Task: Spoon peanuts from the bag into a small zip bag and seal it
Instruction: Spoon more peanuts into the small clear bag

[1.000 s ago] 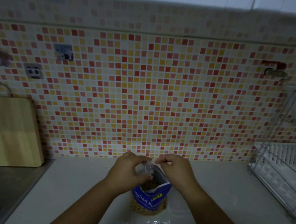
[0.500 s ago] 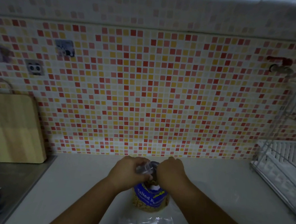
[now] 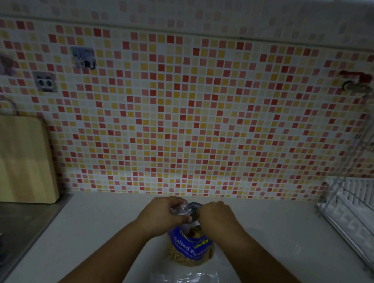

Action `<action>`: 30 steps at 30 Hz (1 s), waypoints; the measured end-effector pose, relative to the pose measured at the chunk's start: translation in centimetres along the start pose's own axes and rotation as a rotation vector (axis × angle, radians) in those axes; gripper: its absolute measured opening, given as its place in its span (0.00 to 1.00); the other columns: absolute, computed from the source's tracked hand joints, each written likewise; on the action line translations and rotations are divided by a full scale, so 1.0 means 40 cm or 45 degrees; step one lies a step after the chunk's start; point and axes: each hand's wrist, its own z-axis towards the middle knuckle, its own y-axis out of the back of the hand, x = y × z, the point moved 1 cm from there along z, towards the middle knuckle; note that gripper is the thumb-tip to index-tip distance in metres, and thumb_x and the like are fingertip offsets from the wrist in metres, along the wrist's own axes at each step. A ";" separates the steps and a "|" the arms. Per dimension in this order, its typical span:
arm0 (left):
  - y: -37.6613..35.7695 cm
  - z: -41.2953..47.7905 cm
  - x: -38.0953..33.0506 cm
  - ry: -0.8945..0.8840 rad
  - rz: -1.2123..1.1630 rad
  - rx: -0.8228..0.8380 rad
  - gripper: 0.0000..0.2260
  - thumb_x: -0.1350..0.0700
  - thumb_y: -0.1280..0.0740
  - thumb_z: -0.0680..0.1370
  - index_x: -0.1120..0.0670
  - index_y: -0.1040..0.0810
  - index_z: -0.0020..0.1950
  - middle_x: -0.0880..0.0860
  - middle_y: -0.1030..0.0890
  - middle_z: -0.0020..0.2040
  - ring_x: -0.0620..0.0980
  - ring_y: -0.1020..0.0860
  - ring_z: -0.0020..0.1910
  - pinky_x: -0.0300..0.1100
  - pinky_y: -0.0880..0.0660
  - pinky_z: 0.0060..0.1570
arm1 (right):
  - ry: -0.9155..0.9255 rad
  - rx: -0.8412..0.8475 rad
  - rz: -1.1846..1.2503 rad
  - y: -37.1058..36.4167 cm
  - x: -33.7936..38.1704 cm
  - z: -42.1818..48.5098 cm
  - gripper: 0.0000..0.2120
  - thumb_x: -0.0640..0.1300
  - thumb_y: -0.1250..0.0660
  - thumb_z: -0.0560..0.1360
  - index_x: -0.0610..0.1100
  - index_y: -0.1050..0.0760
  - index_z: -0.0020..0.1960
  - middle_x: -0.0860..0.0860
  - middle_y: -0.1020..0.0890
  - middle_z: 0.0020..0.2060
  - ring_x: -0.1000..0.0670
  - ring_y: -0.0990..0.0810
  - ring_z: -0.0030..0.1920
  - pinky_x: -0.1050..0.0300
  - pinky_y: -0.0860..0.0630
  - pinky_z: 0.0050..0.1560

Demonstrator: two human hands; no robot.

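Our left hand (image 3: pixel 162 214) and right hand (image 3: pixel 216 217) pinch the peanut bag (image 3: pixel 189 248) at its mouth, with the small zip bag (image 3: pixel 184 281) at six o'clock.

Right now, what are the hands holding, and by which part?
The left hand and the right hand both grip the peanut bag by its clear top.
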 end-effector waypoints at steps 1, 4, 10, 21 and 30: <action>0.001 0.000 -0.001 0.001 0.000 0.000 0.22 0.46 0.27 0.68 0.47 0.23 0.61 0.46 0.19 0.56 0.43 0.23 0.53 0.41 0.24 0.56 | 0.011 0.003 0.006 -0.001 0.002 -0.002 0.15 0.42 0.40 0.78 0.41 0.27 0.63 0.43 0.24 0.59 0.43 0.27 0.60 0.53 0.31 0.59; 0.002 0.001 0.001 -0.004 -0.004 0.007 0.22 0.46 0.27 0.68 0.48 0.23 0.61 0.46 0.19 0.56 0.43 0.22 0.53 0.42 0.24 0.56 | 0.008 0.042 0.022 -0.005 0.005 -0.001 0.14 0.40 0.39 0.77 0.41 0.25 0.61 0.44 0.21 0.57 0.44 0.22 0.56 0.55 0.28 0.53; 0.006 -0.003 -0.002 -0.021 -0.046 0.033 0.16 0.49 0.27 0.70 0.49 0.21 0.57 0.47 0.18 0.53 0.44 0.21 0.51 0.45 0.23 0.56 | -0.044 0.041 0.041 0.010 0.011 0.001 0.18 0.45 0.38 0.77 0.41 0.29 0.65 0.43 0.26 0.61 0.43 0.31 0.63 0.53 0.33 0.63; 0.003 -0.008 -0.001 -0.011 -0.138 0.037 0.15 0.49 0.28 0.71 0.48 0.22 0.56 0.45 0.20 0.50 0.41 0.22 0.49 0.31 0.27 0.48 | -0.092 -0.069 0.139 -0.058 0.046 0.021 0.18 0.47 0.38 0.78 0.43 0.30 0.66 0.43 0.25 0.61 0.44 0.27 0.60 0.53 0.31 0.62; 0.001 -0.007 0.000 0.007 -0.197 0.025 0.14 0.50 0.28 0.72 0.49 0.21 0.56 0.47 0.19 0.51 0.42 0.22 0.49 0.36 0.25 0.52 | -0.342 0.157 0.338 -0.081 0.010 0.077 0.28 0.60 0.30 0.70 0.46 0.28 0.65 0.49 0.22 0.60 0.46 0.26 0.62 0.51 0.37 0.65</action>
